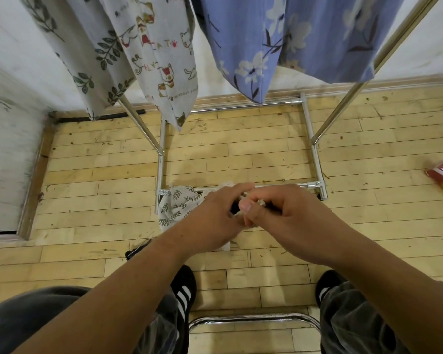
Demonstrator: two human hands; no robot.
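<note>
Evidently soft, light and limp, the leaf-print cloth (177, 206) hangs at frame centre, its edge pinched by the left hand (215, 215) and the right hand (289, 215); corners offer the best hold.

Head-worn wide view, steeply downward, close above the leaf-print cloth (175, 207).

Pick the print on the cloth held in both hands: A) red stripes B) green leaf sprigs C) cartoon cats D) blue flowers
B: the cloth pinched between the left hand and right hand shows small leaf sprigs on pale fabric; the cat cloth and blue floral cloth hang from the rack.
</note>
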